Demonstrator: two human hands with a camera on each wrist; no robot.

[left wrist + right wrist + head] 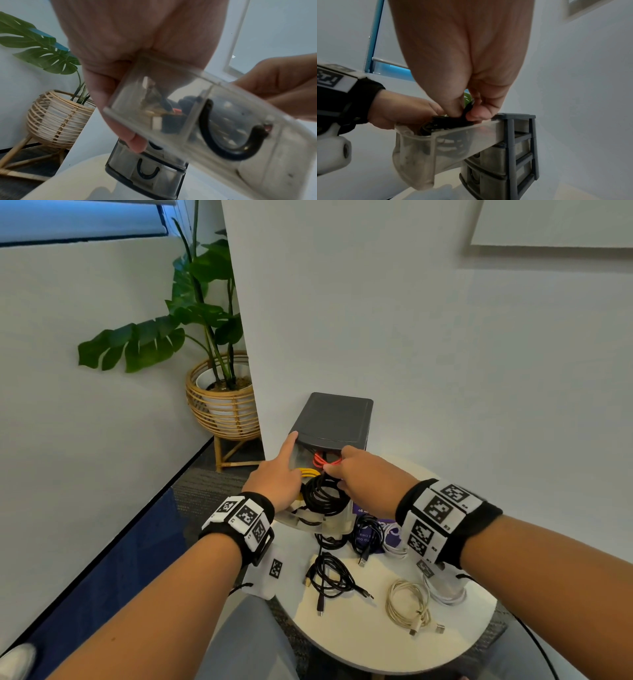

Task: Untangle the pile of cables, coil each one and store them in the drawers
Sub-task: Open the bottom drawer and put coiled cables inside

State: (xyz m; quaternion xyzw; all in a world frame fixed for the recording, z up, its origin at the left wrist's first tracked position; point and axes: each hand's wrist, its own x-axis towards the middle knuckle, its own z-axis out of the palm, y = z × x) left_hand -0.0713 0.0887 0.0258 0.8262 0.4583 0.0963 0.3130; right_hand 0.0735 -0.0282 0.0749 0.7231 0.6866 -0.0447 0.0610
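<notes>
Head view: a small drawer unit (334, 419) with a dark grey top stands at the far edge of the round white desk (383, 642), against the wall. Its top drawer (317, 520) is pulled out toward the person and holds a black coiled cable (322, 494), a yellow cable (309, 473) behind it and a red cable (322, 460) nearest the unit. The left hand (275, 477) lies along the drawer's left side, forefinger stretched out to the unit's top corner. The right hand (368, 477) reaches into the drawer, its grip closed in a pinch on the black coiled cable. On the desk in front of the drawer lie a loose black cable (330, 577), a cream cable (409, 606), a white cable (445, 590) and another black coil (368, 534) on a purple card (387, 534).

Left wrist view: the left hand (120, 54) has its thumb and the other fingers wrapped round the side wall of the clear top drawer (214, 121), so its grip is closed on that drawer; a black U-shaped handle sits on the drawer front. The right hand (278, 81) shows beyond the drawer. Below the drawer, a lower drawer (147, 174) of the unit is closed.

Right wrist view: the right hand (467, 81) pinches the black coiled cable (453, 120) between thumb and fingertips just above the rim of the top drawer (436, 148). The left hand (402, 108) holds the drawer's far side. The drawer unit (513, 148) stands to the drawer's right.
</notes>
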